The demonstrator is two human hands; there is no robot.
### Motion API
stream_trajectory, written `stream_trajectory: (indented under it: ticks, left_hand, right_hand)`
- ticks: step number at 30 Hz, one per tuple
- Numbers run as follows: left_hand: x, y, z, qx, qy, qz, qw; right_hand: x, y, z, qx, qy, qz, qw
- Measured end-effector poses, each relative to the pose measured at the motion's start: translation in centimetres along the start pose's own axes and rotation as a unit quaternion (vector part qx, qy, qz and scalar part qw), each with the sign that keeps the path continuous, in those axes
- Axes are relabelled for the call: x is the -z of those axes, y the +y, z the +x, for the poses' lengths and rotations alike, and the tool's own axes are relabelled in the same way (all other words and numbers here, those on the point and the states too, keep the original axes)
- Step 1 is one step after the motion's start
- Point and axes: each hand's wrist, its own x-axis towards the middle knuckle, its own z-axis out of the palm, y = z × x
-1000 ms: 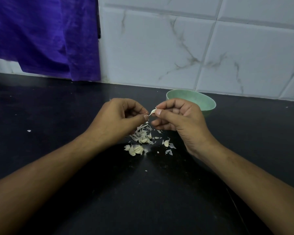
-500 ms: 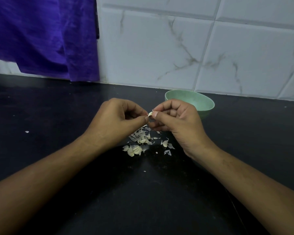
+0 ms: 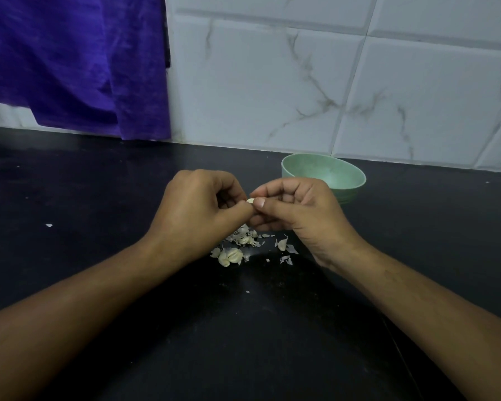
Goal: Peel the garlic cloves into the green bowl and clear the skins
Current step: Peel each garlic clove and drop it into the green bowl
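no readable text, labels, or numbers

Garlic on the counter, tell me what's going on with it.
A person is peeling garlic. The left hand and right hand pinch one garlic clove between them, above a pile of loose skins on the black counter. A few more cloves lie beside the pile. The green bowl sits behind the right hand.

Left hand (image 3: pixel 197 211) and right hand (image 3: pixel 298 209) thumb-tip to thumb-tip, fingers (image 3: pixel 229 183) curled, pinching.
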Motion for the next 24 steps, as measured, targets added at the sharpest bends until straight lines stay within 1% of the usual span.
stream_trajectory:
  ticks: [4, 8, 13, 16, 18, 19, 22, 24]
  left_hand:
    - [0.0, 0.0, 0.0, 0.019, -0.010, -0.025, 0.999]
    - [0.0, 0.1, 0.2, 0.052, -0.033, -0.044, 0.997]
    - [-0.1, -0.1, 0.5, 0.138, -0.082, -0.147, 0.976]
    - [-0.1, 0.0, 0.7, 0.193, -0.100, -0.241, 0.946]
    - [0.1, 0.1, 0.8, 0.223, -0.114, -0.280, 0.927]
    - [0.2, 0.1, 0.8, 0.233, -0.119, -0.290, 0.921]
    - [0.2, -0.1, 0.8, 0.249, -0.121, -0.298, 0.913]
    - [0.1, -0.1, 0.9, 0.246, -0.122, -0.300, 0.914]
  right_hand:
    - [0.3, -0.3, 0.0, -0.029, -0.031, 0.020, 0.999]
    - [0.8, -0.4, 0.2, -0.075, -0.067, 0.043, 0.994]
    - [1.1, -0.3, 0.5, -0.113, -0.090, 0.073, 0.987]
    - [1.1, -0.4, 0.6, -0.111, -0.095, 0.089, 0.985]
    - [1.1, -0.3, 0.5, -0.093, -0.095, 0.086, 0.987]
    - [1.1, -0.3, 0.5, -0.076, -0.093, 0.067, 0.991]
    - [1.2, -0.2, 0.4, -0.027, -0.087, 0.009, 0.996]
    - [1.1, -0.3, 0.3, -0.026, -0.089, 0.011, 0.996]
